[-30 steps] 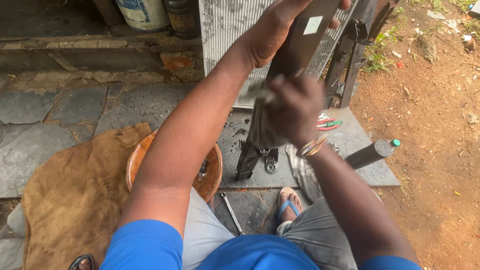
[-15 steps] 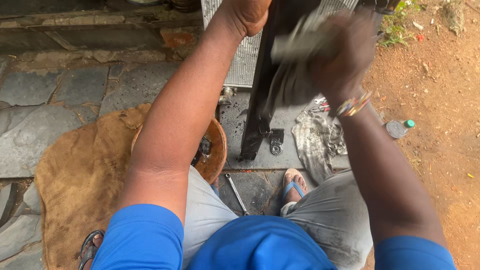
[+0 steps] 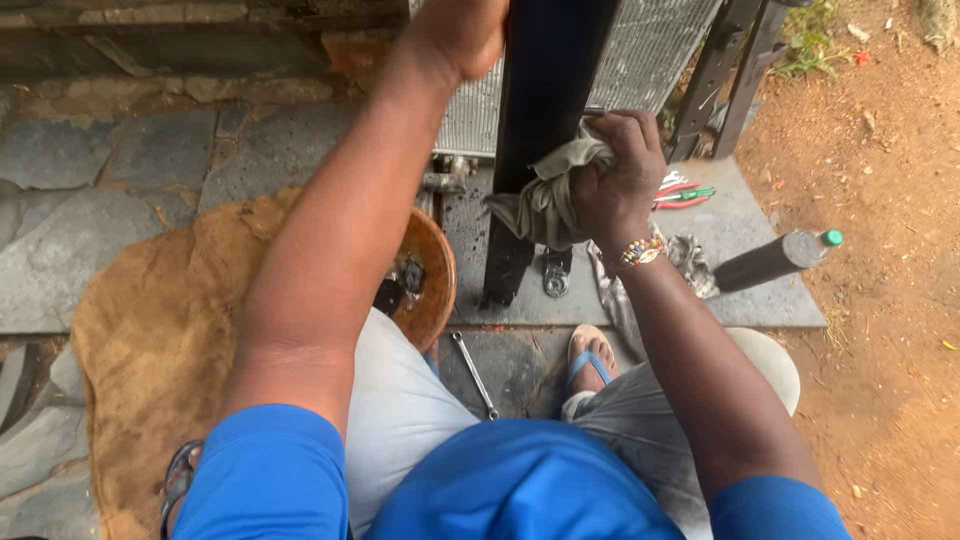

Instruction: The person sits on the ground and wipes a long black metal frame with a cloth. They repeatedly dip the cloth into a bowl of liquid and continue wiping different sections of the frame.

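The left hand [image 3: 462, 35] is closed around the upper part of a tall black panel [image 3: 545, 110] that stands upright on its lower end, its top running out of view. The right hand [image 3: 618, 175] is clenched on a crumpled grey-green rag [image 3: 545, 200] and presses it against the right face of the panel, about midway down the part that shows; a beaded bracelet [image 3: 640, 253] sits on that wrist. The foot of the panel rests on a flat grey slab [image 3: 760, 290], just beside a small metal bracket [image 3: 556, 275] at its base. Behind the panel stands a finned radiator core [image 3: 650, 60], leaning against a dark metal frame [image 3: 725, 70]. To the left of the panel's foot, partly hidden by the left arm, lies a round rust-brown bowl [image 3: 435, 280] with dark parts in it, and it sits on the edge of a brown sack [image 3: 150, 330] spread over the stone paving [image 3: 90, 200]. A wrench [image 3: 475, 375] lies on the paving between the person's knees, near a foot in a blue sandal [image 3: 590, 365]. Right of the right hand, pliers with red and green handles [image 3: 685, 193] lie on the slab, and a second, darker rag [image 3: 690, 255] is bunched near the wrist. A dark cylinder with a green cap [image 3: 775, 262] lies tilted at the slab's right edge, next to the bare red earth [image 3: 880, 200].
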